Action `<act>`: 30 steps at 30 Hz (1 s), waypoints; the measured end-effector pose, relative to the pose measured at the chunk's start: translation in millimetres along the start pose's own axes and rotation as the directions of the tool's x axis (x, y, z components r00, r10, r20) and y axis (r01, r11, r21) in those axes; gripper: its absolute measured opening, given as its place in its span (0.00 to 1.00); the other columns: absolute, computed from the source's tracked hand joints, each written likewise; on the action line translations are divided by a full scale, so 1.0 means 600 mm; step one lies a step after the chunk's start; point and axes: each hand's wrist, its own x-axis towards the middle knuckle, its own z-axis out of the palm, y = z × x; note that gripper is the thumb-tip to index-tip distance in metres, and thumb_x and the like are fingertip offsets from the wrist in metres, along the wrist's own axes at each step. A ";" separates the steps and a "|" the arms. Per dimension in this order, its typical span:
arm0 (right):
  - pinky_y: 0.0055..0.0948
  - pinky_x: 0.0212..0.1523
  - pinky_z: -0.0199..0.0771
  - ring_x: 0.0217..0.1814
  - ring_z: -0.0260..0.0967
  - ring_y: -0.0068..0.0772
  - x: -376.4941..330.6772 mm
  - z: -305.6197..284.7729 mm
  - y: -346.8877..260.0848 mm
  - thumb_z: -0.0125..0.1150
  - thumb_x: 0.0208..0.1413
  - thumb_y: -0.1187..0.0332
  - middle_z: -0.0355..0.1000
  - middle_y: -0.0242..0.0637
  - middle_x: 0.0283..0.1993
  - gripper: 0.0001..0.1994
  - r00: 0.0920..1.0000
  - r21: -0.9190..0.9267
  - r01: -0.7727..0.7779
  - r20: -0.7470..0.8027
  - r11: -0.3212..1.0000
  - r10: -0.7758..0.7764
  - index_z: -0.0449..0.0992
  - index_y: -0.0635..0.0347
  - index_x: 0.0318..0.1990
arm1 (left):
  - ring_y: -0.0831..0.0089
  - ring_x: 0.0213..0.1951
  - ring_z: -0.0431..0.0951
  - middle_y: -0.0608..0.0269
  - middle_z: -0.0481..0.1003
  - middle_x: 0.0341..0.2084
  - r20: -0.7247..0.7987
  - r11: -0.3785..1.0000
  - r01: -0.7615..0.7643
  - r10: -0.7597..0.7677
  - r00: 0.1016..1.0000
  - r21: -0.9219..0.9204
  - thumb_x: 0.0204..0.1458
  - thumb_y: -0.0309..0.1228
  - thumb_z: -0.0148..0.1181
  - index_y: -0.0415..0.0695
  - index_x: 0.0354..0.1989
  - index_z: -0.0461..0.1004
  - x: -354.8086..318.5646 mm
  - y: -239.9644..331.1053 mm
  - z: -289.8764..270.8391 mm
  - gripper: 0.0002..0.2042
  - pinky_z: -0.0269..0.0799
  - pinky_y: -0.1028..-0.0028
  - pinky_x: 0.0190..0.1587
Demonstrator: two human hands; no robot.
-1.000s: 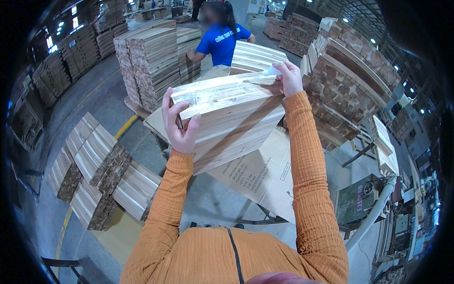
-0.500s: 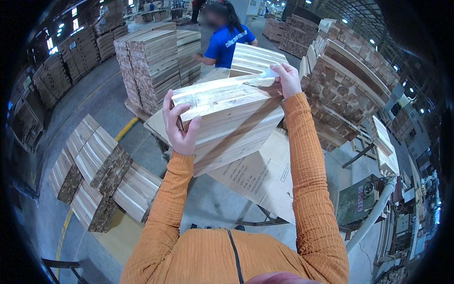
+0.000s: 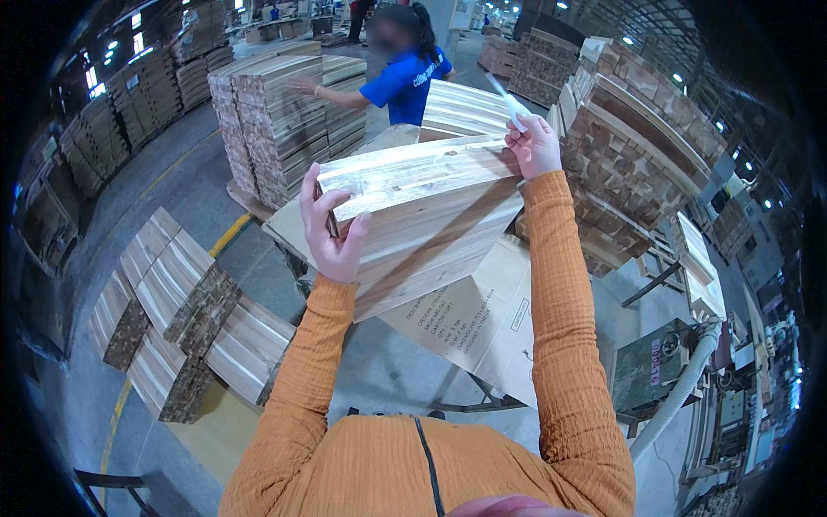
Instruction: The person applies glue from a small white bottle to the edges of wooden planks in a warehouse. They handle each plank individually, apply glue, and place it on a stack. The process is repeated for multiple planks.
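I keep the right hand [image 3: 537, 148] closed around a slender white tube [image 3: 515, 109], its tip angled up and away. The striped wooden block [image 3: 405, 174] lies just left of that hand, long axis running left to right; the left hand [image 3: 334, 241] grips its left end. Nearer me, I see brown cardboard [image 3: 482, 323].

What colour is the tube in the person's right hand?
The tube is white; the head view shows it best.
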 end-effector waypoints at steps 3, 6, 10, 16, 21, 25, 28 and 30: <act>0.26 0.36 0.69 0.33 0.69 0.29 -0.002 0.005 -0.002 0.61 0.49 0.73 0.73 0.42 0.36 0.11 1.000 -0.032 -0.025 -0.005 0.999 0.024 0.67 0.62 0.39 | 0.55 0.60 0.58 0.43 0.53 0.60 0.007 1.000 -0.002 0.002 1.000 0.009 0.43 0.29 0.62 0.42 0.41 0.69 0.000 0.002 -0.002 0.15 0.53 0.62 0.60; 0.30 0.42 0.68 0.37 0.70 0.31 -0.006 0.011 -0.006 0.60 0.50 0.74 0.73 0.42 0.39 0.13 1.000 -0.087 -0.028 -0.007 0.996 0.027 0.67 0.63 0.43 | 0.55 0.61 0.57 0.46 0.56 0.60 -0.022 0.999 0.029 -0.030 0.999 -0.039 0.43 0.29 0.58 0.43 0.39 0.68 0.002 0.013 0.005 0.13 0.49 0.62 0.62; 0.33 0.45 0.67 0.39 0.69 0.29 -0.013 0.013 -0.006 0.60 0.50 0.76 0.73 0.37 0.40 0.14 0.999 -0.079 -0.046 0.012 0.996 0.047 0.69 0.63 0.45 | 0.55 0.60 0.57 0.45 0.55 0.60 -0.033 0.999 0.011 -0.012 0.999 -0.040 0.43 0.29 0.60 0.43 0.39 0.69 0.000 0.014 0.003 0.13 0.50 0.62 0.61; 0.23 0.40 0.66 0.39 0.68 0.22 -0.008 0.004 0.002 0.63 0.48 0.76 0.73 0.30 0.36 0.10 0.999 -0.095 0.026 -0.031 0.995 -0.029 0.74 0.59 0.39 | 0.55 0.60 0.57 0.43 0.52 0.60 -0.003 0.999 -0.030 0.030 1.000 -0.034 0.43 0.28 0.63 0.41 0.39 0.69 0.001 0.009 -0.002 0.15 0.53 0.63 0.60; 0.15 0.31 0.64 0.30 0.66 0.16 -0.006 0.004 0.008 0.65 0.45 0.72 0.73 0.29 0.32 0.11 0.994 -0.418 0.101 0.082 0.903 -0.073 0.75 0.61 0.38 | 0.57 0.59 0.59 0.43 0.52 0.59 -0.006 0.997 -0.022 0.022 1.000 -0.070 0.42 0.28 0.63 0.41 0.39 0.69 0.004 0.009 0.004 0.15 0.57 0.65 0.58; 0.17 0.26 0.65 0.26 0.65 0.16 -0.015 0.036 0.016 0.65 0.43 0.69 0.72 0.29 0.28 0.11 0.996 -0.664 0.078 0.077 0.743 -0.035 0.76 0.64 0.34 | 0.58 0.58 0.59 0.44 0.52 0.59 -0.013 0.998 0.004 -0.005 1.000 -0.059 0.43 0.27 0.63 0.41 0.40 0.69 0.002 0.011 -0.004 0.15 0.58 0.66 0.58; 0.21 0.28 0.67 0.27 0.67 0.19 -0.019 0.031 0.010 0.64 0.42 0.70 0.72 0.30 0.27 0.10 0.992 -0.750 0.108 0.123 0.653 -0.023 0.75 0.65 0.33 | 0.58 0.58 0.60 0.44 0.52 0.59 -0.003 0.998 -0.004 0.004 1.000 -0.055 0.43 0.27 0.63 0.41 0.40 0.69 0.003 0.014 -0.001 0.15 0.58 0.65 0.58; 0.21 0.28 0.68 0.26 0.67 0.20 -0.018 0.030 0.020 0.64 0.41 0.70 0.72 0.31 0.27 0.11 0.981 -0.797 0.191 0.171 0.573 -0.090 0.75 0.65 0.33 | 0.58 0.58 0.60 0.44 0.52 0.59 0.004 0.999 -0.030 0.030 1.000 -0.014 0.43 0.27 0.63 0.41 0.40 0.69 0.005 0.012 -0.004 0.15 0.59 0.65 0.57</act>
